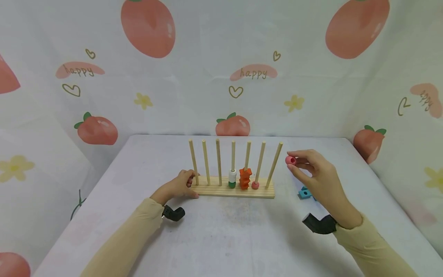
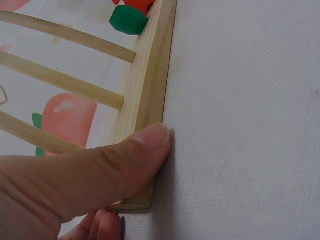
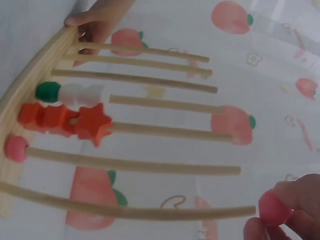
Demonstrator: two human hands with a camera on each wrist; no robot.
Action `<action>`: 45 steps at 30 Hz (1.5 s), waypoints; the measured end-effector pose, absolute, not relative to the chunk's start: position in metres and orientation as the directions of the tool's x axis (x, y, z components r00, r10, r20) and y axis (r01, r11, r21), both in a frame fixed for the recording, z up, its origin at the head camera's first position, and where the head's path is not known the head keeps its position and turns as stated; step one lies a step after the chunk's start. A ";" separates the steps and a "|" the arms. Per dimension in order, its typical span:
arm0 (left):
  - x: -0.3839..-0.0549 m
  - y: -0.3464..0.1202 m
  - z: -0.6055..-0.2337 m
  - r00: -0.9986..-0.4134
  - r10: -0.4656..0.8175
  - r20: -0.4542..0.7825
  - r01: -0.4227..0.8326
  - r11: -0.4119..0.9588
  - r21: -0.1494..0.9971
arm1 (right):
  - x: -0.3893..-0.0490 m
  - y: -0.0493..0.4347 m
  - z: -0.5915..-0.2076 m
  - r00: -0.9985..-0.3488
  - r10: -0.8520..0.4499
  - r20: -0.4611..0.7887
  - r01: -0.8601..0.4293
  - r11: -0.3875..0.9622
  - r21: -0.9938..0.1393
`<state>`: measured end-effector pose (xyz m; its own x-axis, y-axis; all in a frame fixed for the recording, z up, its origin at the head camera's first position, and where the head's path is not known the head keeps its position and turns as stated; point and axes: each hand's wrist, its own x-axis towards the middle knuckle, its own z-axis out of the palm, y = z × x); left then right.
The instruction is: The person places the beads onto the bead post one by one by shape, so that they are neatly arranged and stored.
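Holding a pink bead [image 1: 288, 160] in the right grip [image 1: 317, 172], pinched between thumb and fingertips and spread only as far as the bead's width. Raised above the bench [image 1: 221, 238], between the peg rack [image 1: 211, 191] and the bench's right edge; near the top of the rightmost peg [image 1: 274, 163] but apart from it, with the bead's hole partly facing the head camera.

Clasping the rack's left end in the left grip [image 1: 180, 186], with the thumb pressed along the front of the wooden base [image 2: 156, 90] and the fingers curled around its end. Set lengthwise along the bench's far edge, a little in from it.

Carrying seven pegs [image 1: 233, 156] in a row: on the fourth from the left, a green bead [image 1: 232, 185] under white beads [image 1: 232, 176]; on the fifth, stacked orange star beads [image 1: 245, 179]; on the sixth, a second pink bead [image 1: 255, 185] down at the base.

Lying toward the bench's right edge, blue blocks [image 1: 305, 194], partly hidden behind the right hand. Hanging beyond the far edge, a peach-printed backdrop [image 1: 194, 96].
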<state>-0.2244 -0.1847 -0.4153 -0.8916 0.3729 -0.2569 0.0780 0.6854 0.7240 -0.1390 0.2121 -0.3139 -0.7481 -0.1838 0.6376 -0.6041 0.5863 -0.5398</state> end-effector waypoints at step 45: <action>-0.224 -0.184 -0.414 -0.894 0.359 -0.268 0.056 0.683 0.729 | -0.211 0.172 -0.310 -0.552 -0.231 0.801 -0.786 0.464 -0.408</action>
